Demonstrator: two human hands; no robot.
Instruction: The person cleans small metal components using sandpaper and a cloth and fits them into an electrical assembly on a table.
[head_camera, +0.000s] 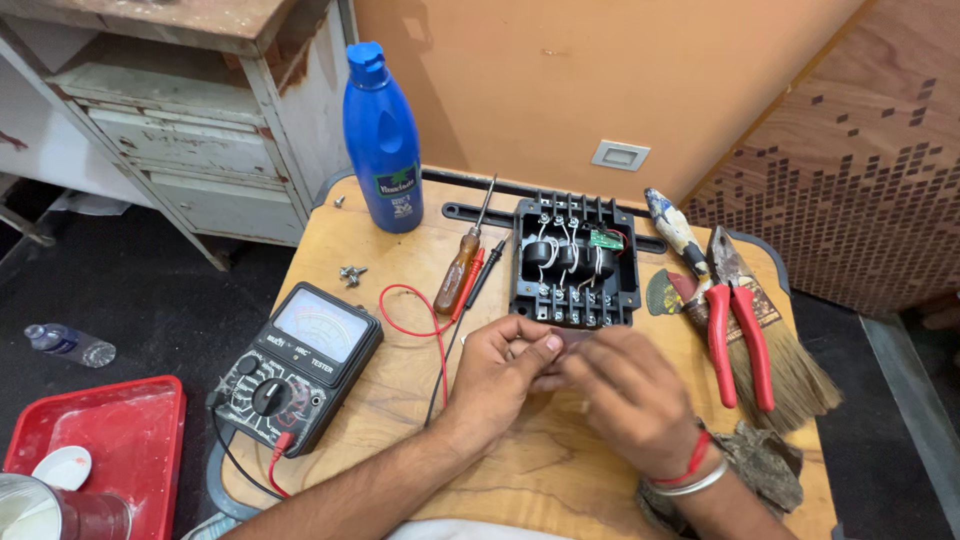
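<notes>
Forearms reach in from the near edge of a round wooden table (400, 400), where the left hand (500, 370) and right hand (625, 395) meet just in front of an open black terminal box (575, 262) with white wiring. Fingers of both hands curl together, pinching what may be a small pale part; motion blur hides it, so the grip cannot be told for sure. An analogue multimeter (295, 365) sits to the left, its red lead (425, 310) looping past a screwdriver (462, 265). Red-handled pliers (735, 325) lie right, over a brush (785, 360); a blue bottle (383, 140) stands far left. A small piece could slip from the pinch and roll off the table, and loose screws (352, 272) sit near the edge.
</notes>
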